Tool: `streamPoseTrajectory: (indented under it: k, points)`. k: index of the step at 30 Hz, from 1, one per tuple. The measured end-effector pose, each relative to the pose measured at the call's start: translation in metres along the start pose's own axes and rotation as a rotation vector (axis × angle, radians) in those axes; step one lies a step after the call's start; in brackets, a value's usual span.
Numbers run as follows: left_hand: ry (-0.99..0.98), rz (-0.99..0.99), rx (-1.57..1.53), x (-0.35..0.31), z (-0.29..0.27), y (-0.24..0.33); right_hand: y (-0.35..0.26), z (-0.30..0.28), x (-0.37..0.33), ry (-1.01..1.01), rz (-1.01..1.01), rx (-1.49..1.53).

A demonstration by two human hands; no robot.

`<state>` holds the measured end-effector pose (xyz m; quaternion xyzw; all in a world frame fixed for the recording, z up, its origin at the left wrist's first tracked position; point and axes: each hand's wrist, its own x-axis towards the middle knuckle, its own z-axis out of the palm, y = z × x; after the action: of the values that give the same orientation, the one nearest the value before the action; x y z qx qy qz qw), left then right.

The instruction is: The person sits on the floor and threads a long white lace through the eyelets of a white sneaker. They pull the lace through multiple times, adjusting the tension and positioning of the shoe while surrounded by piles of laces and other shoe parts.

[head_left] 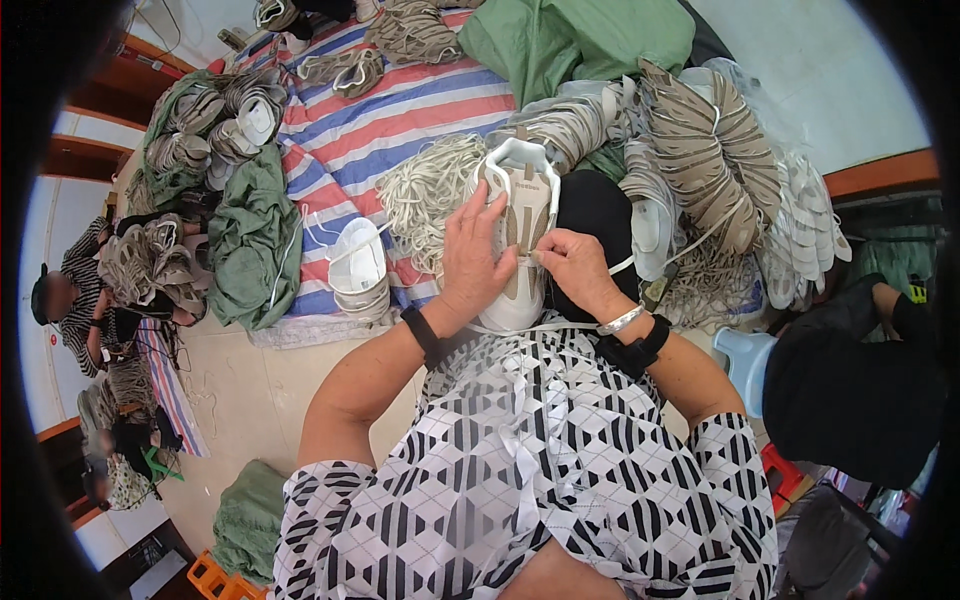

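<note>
A white and beige shoe upper stands heel-loop up over my lap. My left hand grips its left side, fingers spread over the tongue. My right hand pinches a white lace at the eyelets on its right side. A pile of white laces lies just behind my left hand. A black cloth sits under the shoe on the right.
A stack of white shoe parts rests on a striped red, white and blue sheet. Bundles of beige uppers are piled at the right, green cloths at the left. Another person sits far left, another person's dark sleeve at the right.
</note>
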<state>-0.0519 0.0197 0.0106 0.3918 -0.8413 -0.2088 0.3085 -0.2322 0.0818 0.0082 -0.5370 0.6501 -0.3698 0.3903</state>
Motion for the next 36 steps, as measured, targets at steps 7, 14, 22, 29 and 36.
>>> streamPoseTrajectory:
  k: [7,14,22,29,36]
  points:
    - [0.009,0.001,-0.009,-0.003,0.001,-0.006,-0.011,0.018,-0.003,-0.036,0.425,0.573]
    - [-0.018,0.085,-0.043,-0.007,-0.009,-0.01,-0.013,0.012,-0.012,0.056,0.307,0.497]
    - [-0.026,0.219,0.103,-0.008,-0.02,-0.009,-0.008,0.03,-0.006,0.126,0.312,0.4]
    - [-0.386,0.373,0.41,0.019,-0.038,0.005,-0.001,0.017,-0.01,0.035,-0.017,0.099]
    - [-0.432,0.093,0.248,0.031,-0.04,0.022,-0.015,-0.017,-0.017,0.161,-0.164,0.113]
